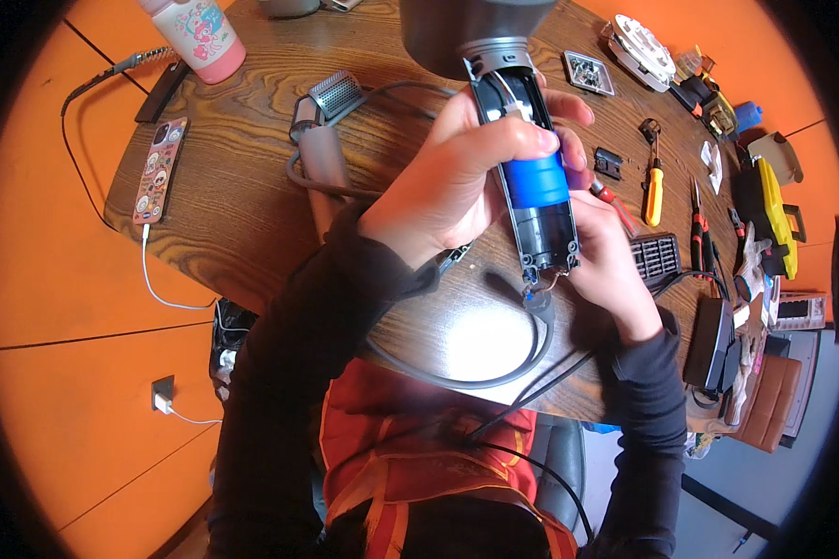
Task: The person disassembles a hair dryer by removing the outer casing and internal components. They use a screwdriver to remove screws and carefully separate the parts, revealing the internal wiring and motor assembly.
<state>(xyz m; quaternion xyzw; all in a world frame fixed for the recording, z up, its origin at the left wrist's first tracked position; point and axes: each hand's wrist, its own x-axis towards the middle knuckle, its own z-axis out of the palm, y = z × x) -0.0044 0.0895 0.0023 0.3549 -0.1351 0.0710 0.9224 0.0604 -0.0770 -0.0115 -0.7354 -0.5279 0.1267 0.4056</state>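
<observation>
Head view: the left hand [447, 182] wraps a long, opened black plastic handle housing [543, 228] at the upper centre of the frame, below a rounded dark-grey head [466, 33]; the right hand [611, 256] meets its lower right edge, fingers too hidden to tell their grip. Opening looks done: a blue cylinder [537, 184] and white connector [516, 110] lie bare, the front uncovered.

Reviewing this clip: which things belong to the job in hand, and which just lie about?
Likely job:
opened black plastic handle in left hand, right hand alongside
yellow-handled screwdriver

Apparently lying about:
pink sticker-covered phone
white-and-pink bottle
</observation>
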